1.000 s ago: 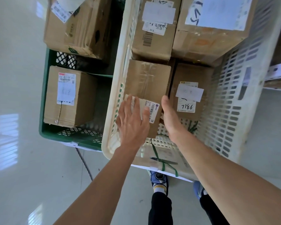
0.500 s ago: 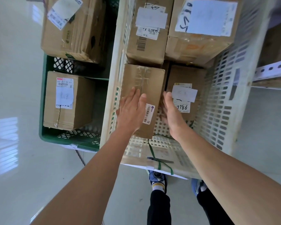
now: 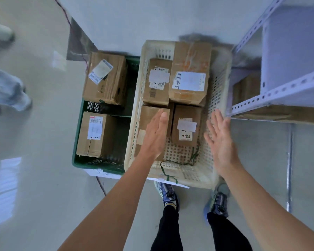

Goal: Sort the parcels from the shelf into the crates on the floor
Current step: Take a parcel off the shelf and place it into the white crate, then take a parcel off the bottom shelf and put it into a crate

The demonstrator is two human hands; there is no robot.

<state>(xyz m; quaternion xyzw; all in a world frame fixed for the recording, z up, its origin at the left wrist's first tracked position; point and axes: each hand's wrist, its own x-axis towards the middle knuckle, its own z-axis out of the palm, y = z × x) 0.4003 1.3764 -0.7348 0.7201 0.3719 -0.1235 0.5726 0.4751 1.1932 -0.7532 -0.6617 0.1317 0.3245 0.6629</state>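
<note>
Seen from above, a brown parcel (image 3: pixel 149 120) lies in the near left corner of a cream crate (image 3: pixel 218 98) on the floor. The left hand (image 3: pixel 156 136) hovers flat and empty over it. The right hand (image 3: pixel 220 142), also spread and empty, hangs above the crate's right wall.

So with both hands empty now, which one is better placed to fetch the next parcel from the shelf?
Probably the right hand: open and empty, it hovers at the white crate's right wall, beside the shelf. The left hand, also open, is over the near-left parcel, farther away.
</note>
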